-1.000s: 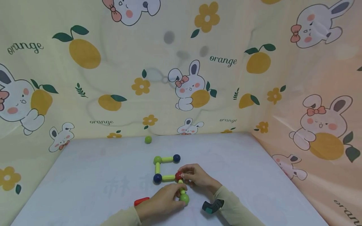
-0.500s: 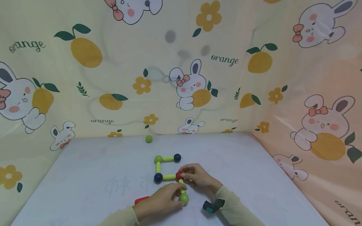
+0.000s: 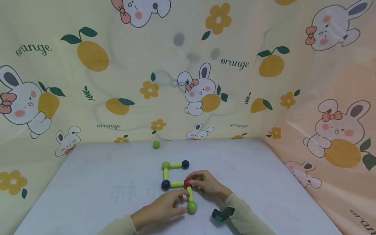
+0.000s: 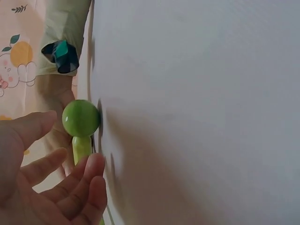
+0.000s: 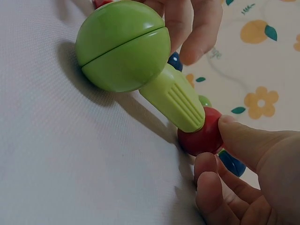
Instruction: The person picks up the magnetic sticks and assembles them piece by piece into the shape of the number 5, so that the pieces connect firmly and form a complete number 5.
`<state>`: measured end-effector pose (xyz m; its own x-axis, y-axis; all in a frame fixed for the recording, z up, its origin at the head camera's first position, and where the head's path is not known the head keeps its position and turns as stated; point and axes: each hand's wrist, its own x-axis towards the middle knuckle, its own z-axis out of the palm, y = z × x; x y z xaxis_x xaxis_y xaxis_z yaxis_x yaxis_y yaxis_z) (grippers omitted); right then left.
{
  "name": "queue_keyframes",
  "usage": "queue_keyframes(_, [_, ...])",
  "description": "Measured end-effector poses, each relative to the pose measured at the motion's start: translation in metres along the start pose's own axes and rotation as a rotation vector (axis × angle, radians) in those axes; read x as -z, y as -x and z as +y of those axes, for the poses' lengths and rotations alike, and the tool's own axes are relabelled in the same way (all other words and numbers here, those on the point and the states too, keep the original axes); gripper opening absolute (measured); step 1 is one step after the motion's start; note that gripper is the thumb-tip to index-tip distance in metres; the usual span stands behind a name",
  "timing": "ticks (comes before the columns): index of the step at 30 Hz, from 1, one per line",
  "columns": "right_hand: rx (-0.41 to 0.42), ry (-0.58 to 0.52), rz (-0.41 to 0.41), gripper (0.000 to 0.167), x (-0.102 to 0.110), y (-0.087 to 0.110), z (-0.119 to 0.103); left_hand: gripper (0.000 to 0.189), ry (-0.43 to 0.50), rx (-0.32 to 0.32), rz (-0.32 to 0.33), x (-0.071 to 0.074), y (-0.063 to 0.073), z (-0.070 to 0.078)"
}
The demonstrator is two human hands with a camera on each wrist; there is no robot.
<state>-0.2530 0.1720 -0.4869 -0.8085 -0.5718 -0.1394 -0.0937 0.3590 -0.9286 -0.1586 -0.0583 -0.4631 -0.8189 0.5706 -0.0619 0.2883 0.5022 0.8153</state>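
Note:
In the head view, my right hand [image 3: 210,185] pinches a red ball [image 3: 187,182] between thumb and fingers. A yellow-green rod [image 3: 190,195] joins that ball to a green ball [image 3: 192,207] nearer me. My left hand [image 3: 165,206] is beside this rod and green ball, its fingers loosely bent and spread. The left wrist view shows a gap between the left thumb and the green ball [image 4: 80,118]. From the red ball the chain runs left along another rod [image 3: 177,184] to a dark blue ball [image 3: 165,184], then back to a second green ball [image 3: 165,166] and a second blue ball [image 3: 185,164].
A loose green ball [image 3: 156,144] lies at the back edge of the white table [image 3: 97,176]. A red piece [image 3: 145,206] is mostly hidden behind my left hand. Patterned cloth [image 3: 164,111] rises behind the table and along its right side. A dark band [image 3: 222,214] circles my right wrist.
My left hand has let go of the near rod and green ball and drawn slightly left, covering more of the red piece. The right hand keeps its hold on the red ball.

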Motion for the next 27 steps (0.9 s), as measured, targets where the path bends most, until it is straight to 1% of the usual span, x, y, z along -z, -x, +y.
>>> queue_keyframes(3, [-0.008, -0.005, -0.005, 0.032, 0.000, 0.000, 0.001, 0.045, 0.015, -0.021, 0.025, 0.002, 0.004, -0.004])
queue_keyframes(6, [-0.005, -0.003, -0.005, 0.032, -0.001, 0.000, 0.002, 0.043, 0.063, 0.008, 0.034, 0.007, 0.007, -0.006])
queue_keyframes(10, [0.003, 0.009, 0.002, 0.031, -0.001, 0.001, 0.002, 0.042, 0.108, 0.059, 0.043, 0.019, 0.013, -0.004])
queue_keyframes(15, [-0.017, 0.013, 0.012, 0.031, 0.001, 0.001, 0.001, 0.040, 0.100, 0.056, 0.078, 0.035, 0.023, -0.002])
queue_keyframes(18, [-0.031, 0.003, 0.013, 0.031, 0.001, 0.001, 0.001, 0.039, 0.090, 0.041, 0.111, 0.044, 0.031, -0.002])
queue_keyframes(20, [-0.040, -0.002, 0.013, 0.032, 0.002, 0.001, 0.001, 0.038, 0.085, 0.042, 0.132, 0.048, 0.036, -0.004])
queue_keyframes(22, [-0.044, -0.008, 0.011, 0.032, 0.002, 0.001, 0.001, 0.038, 0.077, 0.055, 0.151, 0.051, 0.040, -0.006])
queue_keyframes(27, [-0.035, -0.005, 0.008, 0.033, 0.000, 0.000, 0.000, 0.039, 0.055, 0.120, 0.180, 0.055, 0.048, -0.017])
